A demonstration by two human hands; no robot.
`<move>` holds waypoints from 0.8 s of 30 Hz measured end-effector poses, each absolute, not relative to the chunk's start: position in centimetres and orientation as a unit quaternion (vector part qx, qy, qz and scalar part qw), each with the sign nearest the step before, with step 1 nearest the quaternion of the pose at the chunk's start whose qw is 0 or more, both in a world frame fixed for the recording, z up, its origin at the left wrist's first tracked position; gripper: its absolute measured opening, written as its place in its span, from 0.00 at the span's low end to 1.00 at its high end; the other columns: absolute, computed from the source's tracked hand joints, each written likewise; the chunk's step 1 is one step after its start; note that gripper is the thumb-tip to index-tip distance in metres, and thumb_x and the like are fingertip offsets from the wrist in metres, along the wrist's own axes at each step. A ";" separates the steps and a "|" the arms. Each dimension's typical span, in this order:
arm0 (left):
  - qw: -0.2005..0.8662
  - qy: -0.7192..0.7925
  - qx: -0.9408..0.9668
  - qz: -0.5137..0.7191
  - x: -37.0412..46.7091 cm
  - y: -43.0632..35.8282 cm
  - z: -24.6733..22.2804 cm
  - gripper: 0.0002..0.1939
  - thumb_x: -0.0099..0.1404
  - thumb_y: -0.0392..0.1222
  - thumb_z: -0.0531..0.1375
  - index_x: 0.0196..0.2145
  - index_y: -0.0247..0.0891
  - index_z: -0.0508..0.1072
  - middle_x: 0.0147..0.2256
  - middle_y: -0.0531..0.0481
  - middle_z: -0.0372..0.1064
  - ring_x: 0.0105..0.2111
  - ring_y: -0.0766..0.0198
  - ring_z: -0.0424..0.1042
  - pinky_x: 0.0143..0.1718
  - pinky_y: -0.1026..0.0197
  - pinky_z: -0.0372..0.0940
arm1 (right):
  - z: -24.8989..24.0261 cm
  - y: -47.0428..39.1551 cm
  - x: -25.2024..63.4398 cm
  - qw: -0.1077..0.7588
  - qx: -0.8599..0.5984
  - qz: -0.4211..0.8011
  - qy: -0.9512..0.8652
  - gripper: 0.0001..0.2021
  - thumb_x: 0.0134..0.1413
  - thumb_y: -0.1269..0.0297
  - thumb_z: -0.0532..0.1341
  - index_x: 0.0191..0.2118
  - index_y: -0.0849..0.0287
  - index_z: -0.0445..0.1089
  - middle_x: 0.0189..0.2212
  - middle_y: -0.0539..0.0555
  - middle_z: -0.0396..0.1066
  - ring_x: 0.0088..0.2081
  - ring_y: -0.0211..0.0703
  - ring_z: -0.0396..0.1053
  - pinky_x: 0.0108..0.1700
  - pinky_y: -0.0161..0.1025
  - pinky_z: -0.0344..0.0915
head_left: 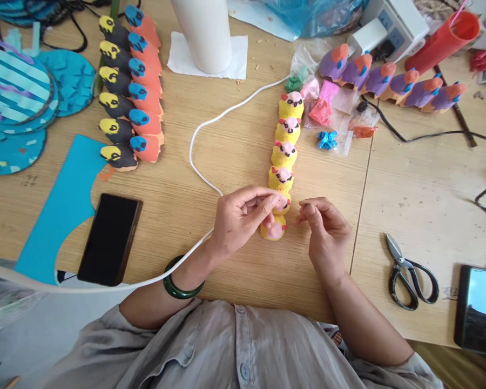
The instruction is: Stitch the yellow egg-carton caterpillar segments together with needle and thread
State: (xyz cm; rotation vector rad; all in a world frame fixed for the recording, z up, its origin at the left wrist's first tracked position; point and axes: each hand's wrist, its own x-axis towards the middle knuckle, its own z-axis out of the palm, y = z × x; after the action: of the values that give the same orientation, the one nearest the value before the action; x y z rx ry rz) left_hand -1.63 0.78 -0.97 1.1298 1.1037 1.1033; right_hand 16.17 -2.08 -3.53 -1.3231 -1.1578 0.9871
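A row of yellow egg-carton bumps (284, 154) with pink clay faces runs up the table in front of me. The upper ones carry dark markings and red side pieces; the lowest bump (274, 229) has a pink face and red bits, without visible dark markings. My left hand (247, 216) reaches over the row's lower end, thumb and forefinger pinched by the second-lowest bump, partly covering it. Just right of the row, my right hand (326, 229) is closed in a pinch. Whatever either pinch holds is too small to make out.
Bags of coloured clay (322, 111) lie beyond the row. Purple bumps (376, 75) stand at the back right, black and orange bumps (140, 92) at the left. Scissors (407, 273), a phone (110, 237), another phone (478, 308) and a white cable (191, 151) lie around.
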 end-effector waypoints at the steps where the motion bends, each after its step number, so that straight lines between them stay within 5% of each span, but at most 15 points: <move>1: 0.584 0.468 0.466 0.473 -1.6 0.8 -1.0 0.12 0.71 0.48 0.67 0.41 0.35 0.82 0.35 0.47 0.83 0.24 0.69 0.78 0.29 0.67 0.74 | -3.6 -1.9 16.2 0.530 -0.563 0.434 -0.462 0.10 0.67 0.54 0.67 0.38 0.54 0.79 0.33 0.50 0.76 0.26 0.35 0.72 0.30 0.36 0.73; 6: 0.619 0.457 0.437 0.467 -1.4 0.7 -1.3 0.14 0.70 0.49 0.68 0.44 0.34 0.82 0.38 0.46 0.84 0.30 0.66 0.81 0.34 0.66 0.77 | -4.0 -1.5 16.4 0.528 -0.558 0.485 -0.419 0.13 0.62 0.49 0.70 0.42 0.53 0.80 0.35 0.49 0.76 0.26 0.34 0.72 0.29 0.34 0.73; 11: 0.628 0.452 0.431 0.463 -1.6 0.7 -1.5 0.14 0.72 0.49 0.67 0.44 0.34 0.81 0.39 0.45 0.84 0.32 0.65 0.82 0.37 0.65 0.78 | -3.9 -1.6 16.6 0.519 -0.553 0.501 -0.418 0.15 0.66 0.51 0.67 0.31 0.55 0.74 0.27 0.47 0.71 0.25 0.34 0.70 0.30 0.34 0.72; 24: 0.625 0.454 0.434 0.464 -1.6 0.8 -1.6 0.12 0.71 0.47 0.67 0.43 0.35 0.81 0.38 0.46 0.84 0.29 0.67 0.80 0.35 0.66 0.76 | -3.8 -1.5 16.6 0.526 -0.550 0.531 -0.373 0.16 0.61 0.49 0.71 0.30 0.55 0.75 0.20 0.44 0.64 0.21 0.34 0.65 0.26 0.35 0.68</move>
State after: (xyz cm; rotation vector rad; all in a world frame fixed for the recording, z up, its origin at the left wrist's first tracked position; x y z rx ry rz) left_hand -1.56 0.75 -1.64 0.9951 1.0427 1.0639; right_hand 16.59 -1.52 -3.80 -1.3151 -0.8917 1.2688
